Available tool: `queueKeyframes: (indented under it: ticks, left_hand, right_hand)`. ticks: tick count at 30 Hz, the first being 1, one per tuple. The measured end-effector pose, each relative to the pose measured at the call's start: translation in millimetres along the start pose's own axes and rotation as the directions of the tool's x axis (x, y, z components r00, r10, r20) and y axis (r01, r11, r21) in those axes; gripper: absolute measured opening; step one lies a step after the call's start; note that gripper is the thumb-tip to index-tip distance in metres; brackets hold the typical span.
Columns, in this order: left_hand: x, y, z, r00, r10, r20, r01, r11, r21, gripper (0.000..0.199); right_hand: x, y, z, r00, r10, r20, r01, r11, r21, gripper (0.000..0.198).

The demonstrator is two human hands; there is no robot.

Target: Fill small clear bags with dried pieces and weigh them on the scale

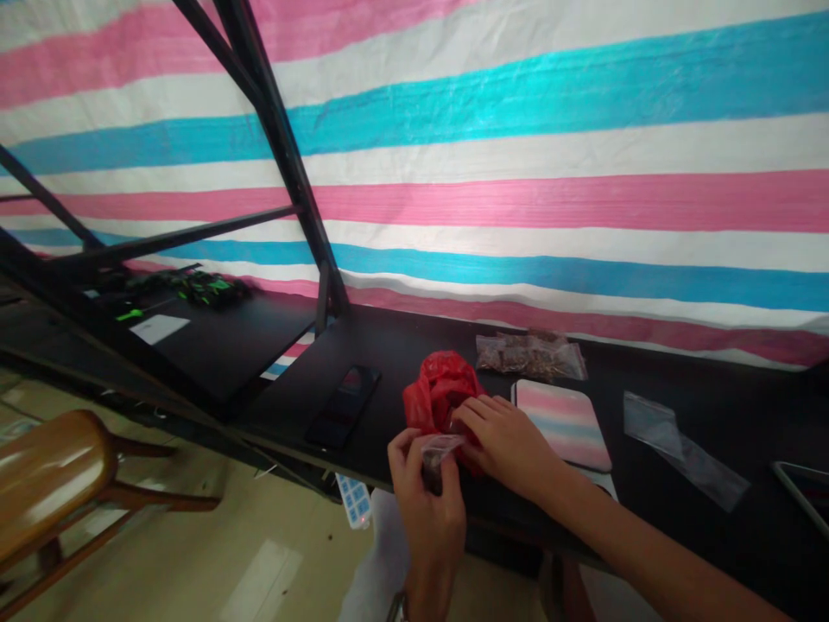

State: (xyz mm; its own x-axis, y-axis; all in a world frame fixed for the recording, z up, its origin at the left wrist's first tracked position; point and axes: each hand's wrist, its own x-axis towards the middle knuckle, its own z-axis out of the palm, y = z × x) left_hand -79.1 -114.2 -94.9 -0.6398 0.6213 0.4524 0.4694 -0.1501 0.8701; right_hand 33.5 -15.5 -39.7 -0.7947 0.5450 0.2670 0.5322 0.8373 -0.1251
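My left hand (427, 501) is closed round a small clear zip bag (435, 458) at the table's front edge; something dark shows inside the bag. Just behind it stands a red plastic bag (446, 384) with crumpled sides. My right hand (509, 441) reaches into the red bag's mouth, its fingers bent and their tips hidden, so what they hold, if anything, cannot be seen. To the right of the red bag lies a flat device with a shiny top (563, 423) that mirrors the striped sheet. Several filled zip bags (531, 356) lie behind it.
Flat clear bags (683, 449) lie on the black table (401, 333) at right, near a phone-like device (806, 488). A dark phone (343, 406) lies at left. Beyond it are a black metal frame (291, 164), a wooden stool (58, 466) and a power strip (353, 499).
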Motion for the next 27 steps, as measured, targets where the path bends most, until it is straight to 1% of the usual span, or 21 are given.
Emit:
queueKeyframes:
  ticks: [4,6,8,10,12,15,17,19,23,27]
  left_hand:
    - [-2,-10,-8,0.999,-0.045,-0.019,0.043,0.996,-0.077,0.018]
    - [-2,-18,-9,0.995,-0.093,-0.025,0.089,0.985,-0.146,0.020]
    - [0,-25,-10,0.986,-0.160,-0.036,0.149,0.968,-0.204,0.023]
    - [3,-29,-10,0.972,-0.232,-0.023,0.219,0.943,-0.251,0.027]
    - [7,-29,-11,0.949,-0.315,0.025,0.307,0.899,-0.313,0.032]
    - [15,-22,-12,0.909,-0.405,0.094,0.406,0.815,-0.413,0.032]
    - [18,-17,-13,0.896,-0.433,0.097,0.429,0.789,-0.439,0.029]
    - [21,-14,-14,0.891,-0.448,0.080,0.435,0.786,-0.439,0.027]
    - [26,-11,-16,0.868,-0.495,0.046,0.458,0.762,-0.458,0.028]
    - [29,-7,-16,0.848,-0.529,0.027,0.471,0.730,-0.495,0.026]
  right_hand:
    - [-3,2,3,0.993,-0.118,0.001,0.118,0.993,0.017,0.010]
    - [0,3,2,0.992,-0.123,-0.035,0.125,0.989,0.073,0.011]
    - [5,1,1,0.994,-0.058,-0.094,0.073,0.984,0.164,0.012]
    - [11,-3,2,0.994,0.013,-0.110,0.015,0.969,0.248,0.012]
    - [16,-8,5,0.997,0.031,-0.073,-0.009,0.959,0.283,0.013]
    - [20,-13,14,0.999,0.041,-0.031,-0.031,0.962,0.272,0.015]
    - [20,-14,19,0.995,0.087,-0.043,-0.072,0.960,0.272,0.014]
    - [19,-13,21,0.987,0.150,-0.055,-0.129,0.952,0.277,0.013]
    - [19,-8,20,0.957,0.283,-0.067,-0.254,0.924,0.285,0.011]
    - [22,-6,18,0.932,0.360,-0.030,-0.336,0.895,0.293,0.010]
